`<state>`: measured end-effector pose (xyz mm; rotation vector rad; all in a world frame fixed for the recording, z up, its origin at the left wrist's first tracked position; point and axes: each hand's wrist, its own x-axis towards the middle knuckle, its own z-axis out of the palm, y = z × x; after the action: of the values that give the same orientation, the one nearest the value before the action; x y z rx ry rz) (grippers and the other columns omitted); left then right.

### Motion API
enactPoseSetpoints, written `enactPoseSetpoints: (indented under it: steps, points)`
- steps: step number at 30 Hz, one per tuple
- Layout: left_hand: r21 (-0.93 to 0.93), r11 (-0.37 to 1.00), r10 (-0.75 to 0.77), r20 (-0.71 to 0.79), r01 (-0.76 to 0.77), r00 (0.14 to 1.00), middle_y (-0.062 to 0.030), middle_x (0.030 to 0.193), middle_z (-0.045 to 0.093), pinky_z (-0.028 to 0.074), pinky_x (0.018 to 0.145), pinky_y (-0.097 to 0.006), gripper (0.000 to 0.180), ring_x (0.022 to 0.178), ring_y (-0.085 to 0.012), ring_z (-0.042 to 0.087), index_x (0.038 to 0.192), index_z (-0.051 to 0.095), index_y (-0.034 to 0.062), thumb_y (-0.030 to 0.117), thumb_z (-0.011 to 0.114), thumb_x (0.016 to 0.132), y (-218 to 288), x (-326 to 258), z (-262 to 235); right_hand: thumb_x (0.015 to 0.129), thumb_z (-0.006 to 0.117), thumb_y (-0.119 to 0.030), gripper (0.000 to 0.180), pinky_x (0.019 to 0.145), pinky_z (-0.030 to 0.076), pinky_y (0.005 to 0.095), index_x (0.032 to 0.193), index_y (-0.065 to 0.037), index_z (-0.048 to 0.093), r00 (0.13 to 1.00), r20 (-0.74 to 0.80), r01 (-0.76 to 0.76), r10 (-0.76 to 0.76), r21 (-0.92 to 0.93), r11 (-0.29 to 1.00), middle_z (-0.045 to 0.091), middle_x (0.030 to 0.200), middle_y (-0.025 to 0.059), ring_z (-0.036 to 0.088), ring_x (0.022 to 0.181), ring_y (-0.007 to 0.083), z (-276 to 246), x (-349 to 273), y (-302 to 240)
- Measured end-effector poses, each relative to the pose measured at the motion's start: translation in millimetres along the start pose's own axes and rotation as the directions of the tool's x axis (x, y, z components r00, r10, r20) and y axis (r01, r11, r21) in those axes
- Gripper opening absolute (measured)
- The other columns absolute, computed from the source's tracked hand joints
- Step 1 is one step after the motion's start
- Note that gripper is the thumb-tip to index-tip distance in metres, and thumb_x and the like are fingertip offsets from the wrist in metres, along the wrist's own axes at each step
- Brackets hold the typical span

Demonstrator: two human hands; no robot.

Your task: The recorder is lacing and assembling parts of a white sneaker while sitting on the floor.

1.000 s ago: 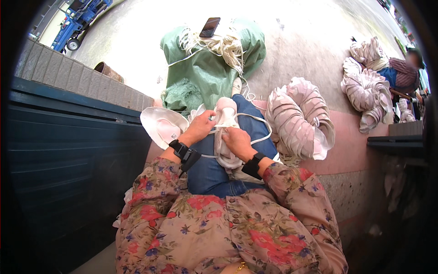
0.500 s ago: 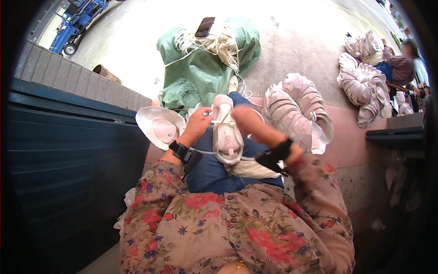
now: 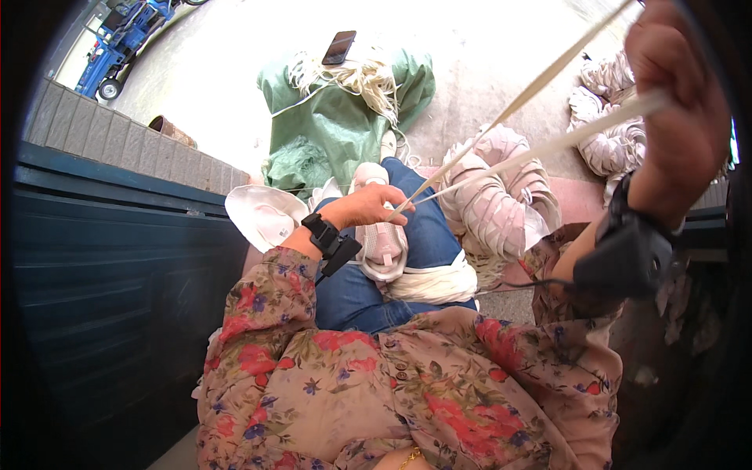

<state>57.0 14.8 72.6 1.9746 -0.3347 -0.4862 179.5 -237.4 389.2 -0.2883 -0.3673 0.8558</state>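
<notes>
A white shoe [image 3: 382, 239] lies on my lap, over blue jeans. My left hand [image 3: 362, 206] presses down on it and pinches the near end of two white laces [image 3: 501, 137]. The laces stretch up and to the right, taut. My right hand [image 3: 680, 102] is raised high at the upper right, close to the camera, fingers closed around the far ends of the laces. Both wrists wear black bands.
A white cap-like piece [image 3: 262, 215] lies left of my knee. A green sack [image 3: 337, 117] with pale cord and a dark phone [image 3: 339, 47] sits ahead. Stacks of pale shoe uppers [image 3: 501, 207] stand at the right, more at the far right [image 3: 607, 117]. A dark blue wall [image 3: 110, 266] runs along my left.
My right hand has left the shoe and risen up to the right, drawing the laces out long and tight. My left hand stays on the shoe.
</notes>
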Motion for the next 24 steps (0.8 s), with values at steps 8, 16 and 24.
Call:
enactPoseSetpoints:
  steps: [8, 16, 24]
  points:
    - [-0.363, 0.917, -0.268, -0.242, 0.169, 0.933, -0.003, 0.083, 0.06, 0.042, 0.073, -0.023, 0.019, 0.075, -0.0102, 0.053, 0.085, 0.061, 0.0013, 0.016, 0.05, 0.085, 0, -27, -28, 0.088, 0.031, -0.004, 0.023, 0.048, 0.023, 0.0233, 0.065, -0.006, 0.033, 0.973, 0.109, 0.229, -0.202, -0.538, 0.811, 0.026, 0.054, -0.0005, 0.023, 0.044, 0.0077, -60, -13, -49]
    - [-0.739, 0.657, -0.425, -0.526, -0.149, 0.736, -0.0032, 0.062, 0.049, 0.048, 0.06, -0.029, 0.014, 0.058, -0.014, 0.052, 0.09, 0.049, 0.0041, 0.017, 0.045, 0.089, 5, -76, -76, 0.088, 0.036, -0.008, 0.018, 0.058, 0.034, 0.0249, 0.072, -0.004, 0.044, 0.979, -0.056, 0.096, -0.198, -0.729, 0.678, 0.04, 0.056, 0.0017, 0.039, 0.05, 0.0096, -91, -57, -87]
    - [-0.34, 0.883, -0.182, -0.883, -0.323, 0.434, 0.0052, 0.054, 0.028, 0.019, 0.039, -0.019, 0.022, 0.044, -0.0032, 0.024, 0.095, 0.044, 0.0017, 0.023, 0.041, 0.092, 144, -62, -133, 0.09, 0.038, -0.014, 0.021, 0.083, 0.039, 0.0314, 0.088, 0.0, 0.054, 0.97, 0.244, 0.147, -0.004, -0.571, 0.807, 0.055, 0.086, 0.0092, 0.05, 0.084, 0.0173, -83, 17, -66]
